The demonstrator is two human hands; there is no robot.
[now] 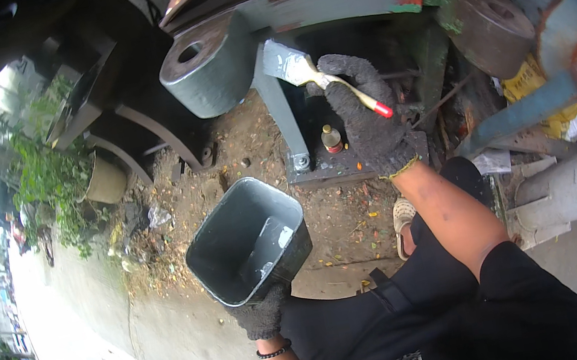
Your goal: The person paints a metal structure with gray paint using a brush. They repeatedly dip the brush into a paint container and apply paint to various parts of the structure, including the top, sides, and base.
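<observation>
My right hand (364, 110), in a dark grey knit glove, is closed around the pale handle of a paintbrush (296, 68). Grey-white paint coats the bristles, and the handle's end is red. The bristles are at the upper part of a grey metal leg (281, 109); I cannot tell whether they touch it. Below left, my left hand (261, 313), also gloved, grips the lower side of a grey rectangular bucket (223, 225); its fingers are partly hidden behind it. The bucket is tilted, with a little pale paint inside. Above is a metal frame (328, 4), partly coated grey.
A small bottle (330, 139) stands on the dark base plate (348, 168) below the frame. A potted plant (105, 178) and curved metal legs (163, 136) are at left. White pipes (571, 178) and a yellow sack (528, 83) lie at right. Leaves litter the dirt.
</observation>
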